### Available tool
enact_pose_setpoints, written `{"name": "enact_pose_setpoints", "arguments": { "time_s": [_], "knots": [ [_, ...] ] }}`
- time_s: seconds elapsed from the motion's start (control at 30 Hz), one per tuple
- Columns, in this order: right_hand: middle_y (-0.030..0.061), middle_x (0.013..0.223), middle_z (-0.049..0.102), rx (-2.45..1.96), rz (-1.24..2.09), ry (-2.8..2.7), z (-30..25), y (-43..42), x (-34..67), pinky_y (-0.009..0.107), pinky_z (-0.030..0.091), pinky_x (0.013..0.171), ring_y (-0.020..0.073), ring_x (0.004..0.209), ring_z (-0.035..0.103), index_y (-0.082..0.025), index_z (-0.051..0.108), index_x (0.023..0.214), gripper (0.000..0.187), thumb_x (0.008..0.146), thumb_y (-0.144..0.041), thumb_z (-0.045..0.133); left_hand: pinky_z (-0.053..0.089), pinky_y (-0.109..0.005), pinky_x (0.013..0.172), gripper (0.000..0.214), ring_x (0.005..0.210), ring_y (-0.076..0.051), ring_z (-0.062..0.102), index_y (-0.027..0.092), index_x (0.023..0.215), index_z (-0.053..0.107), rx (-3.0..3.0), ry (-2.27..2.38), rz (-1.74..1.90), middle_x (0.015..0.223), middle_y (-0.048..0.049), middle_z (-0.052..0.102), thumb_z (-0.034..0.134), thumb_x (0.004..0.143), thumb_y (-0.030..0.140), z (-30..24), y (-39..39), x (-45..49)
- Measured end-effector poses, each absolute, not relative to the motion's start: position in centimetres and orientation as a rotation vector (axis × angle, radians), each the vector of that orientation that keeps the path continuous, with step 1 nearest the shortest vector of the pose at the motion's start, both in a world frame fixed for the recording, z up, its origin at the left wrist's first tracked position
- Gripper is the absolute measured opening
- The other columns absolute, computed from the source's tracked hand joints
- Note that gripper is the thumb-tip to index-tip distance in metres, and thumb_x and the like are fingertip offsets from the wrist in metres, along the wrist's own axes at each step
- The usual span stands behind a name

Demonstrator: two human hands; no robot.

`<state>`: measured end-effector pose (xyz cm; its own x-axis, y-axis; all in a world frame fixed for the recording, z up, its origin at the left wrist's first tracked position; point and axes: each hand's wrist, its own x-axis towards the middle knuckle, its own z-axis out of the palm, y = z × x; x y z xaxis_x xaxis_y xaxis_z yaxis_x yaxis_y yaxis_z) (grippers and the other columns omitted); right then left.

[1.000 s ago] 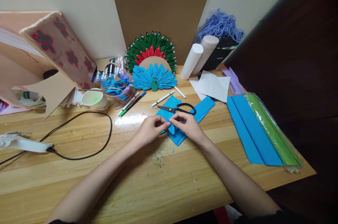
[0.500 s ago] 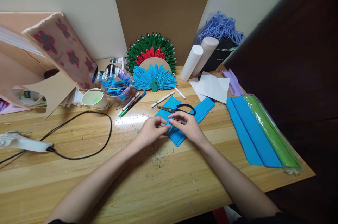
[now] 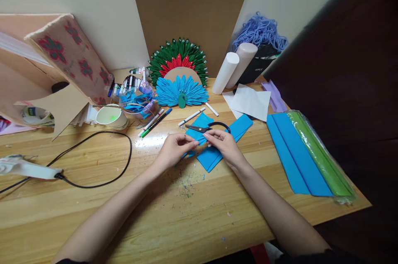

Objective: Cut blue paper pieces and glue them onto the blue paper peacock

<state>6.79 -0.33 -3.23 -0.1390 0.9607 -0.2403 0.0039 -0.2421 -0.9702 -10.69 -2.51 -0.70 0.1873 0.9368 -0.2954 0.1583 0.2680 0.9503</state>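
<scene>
Head view shows your left hand (image 3: 174, 148) and right hand (image 3: 226, 146) slightly farther apart than before. Both narrowly pinch a blue paper piece (image 3: 200, 139), now seemingly drawn out, not bunched

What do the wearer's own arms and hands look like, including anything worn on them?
The left hand and right hand are bare, without gloves. The left forearm and right forearm are also uncovered, with no watch visible. Black edges of the left sleeve and right sleeve show.
</scene>
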Motion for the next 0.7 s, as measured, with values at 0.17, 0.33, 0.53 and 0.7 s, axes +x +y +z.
{"name": "enact_pose_setpoints", "arguments": {
  "time_s": [0.17, 0.33, 0.53, 0.7],
  "knots": [
    [0.0003, 0.064, 0.062, -1.3, 1.468, -1.162, -3.4, -0.3, 6.8, 0.025, 0.045, 0.057, 0.0117, 0.056, 0.054, -0.017, 0.066, 0.075, 0.033, 0.059, -0.044, 0.074, 0.039, -0.02, 0.046, 0.027, 0.048, -0.01, 0.051, 0.014, 0.07, 0.067, 1.175, 1.328, 0.748, 0.06, -0.0017, 0.064, 0.066, 0.069, 0.041, -0.4, -2.4, -11.0],
    [0.0015, 0.064, 0.063, -1.299, 1.44, -1.152, -3.9, -0.2, 7.1, 0.026, 0.047, 0.058, 0.0125, 0.057, 0.055, -0.016, 0.067, 0.078, 0.033, 0.063, -0.045, 0.073, 0.043, -0.021, 0.051, 0.028, 0.056, -0.012, 0.056, 0.014, 0.07, 0.066, 1.238, 1.393, 0.799, 0.063, -0.0027, 0.065, 0.065, 0.069, 0.041, -0.6, -2.3, -11.3],
    [0.0023, 0.065, 0.064, -1.29, 1.448, -1.167, -3.7, -0.7, 6.4, 0.027, 0.049, 0.059, 0.0138, 0.058, 0.057, -0.016, 0.068, 0.077, 0.033, 0.064, -0.046, 0.073, 0.046, -0.021, 0.053, 0.029, 0.061, -0.014, 0.06, 0.013, 0.071, 0.065, 1.193, 1.319, 0.823, 0.067, -0.0047, 0.067, 0.065, 0.07, 0.042, -0.5, -2.6, -10.8],
    [0.0046, 0.076, 0.068, -1.242, 1.524, -1.296, -3.3, -1.4, 4.9, 0.029, 0.052, 0.066, 0.0172, 0.07, 0.062, -0.018, 0.067, 0.09, 0.039, 0.072, -0.052, 0.064, 0.047, -0.023, 0.054, 0.027, 0.059, -0.015, 0.061, 0.012, 0.069, 0.067, 1.072, 1.375, 0.907, 0.064, -0.0054, 0.067, 0.066, 0.069, 0.039, 0.4, -4.1, -13.2]
  ]
}}
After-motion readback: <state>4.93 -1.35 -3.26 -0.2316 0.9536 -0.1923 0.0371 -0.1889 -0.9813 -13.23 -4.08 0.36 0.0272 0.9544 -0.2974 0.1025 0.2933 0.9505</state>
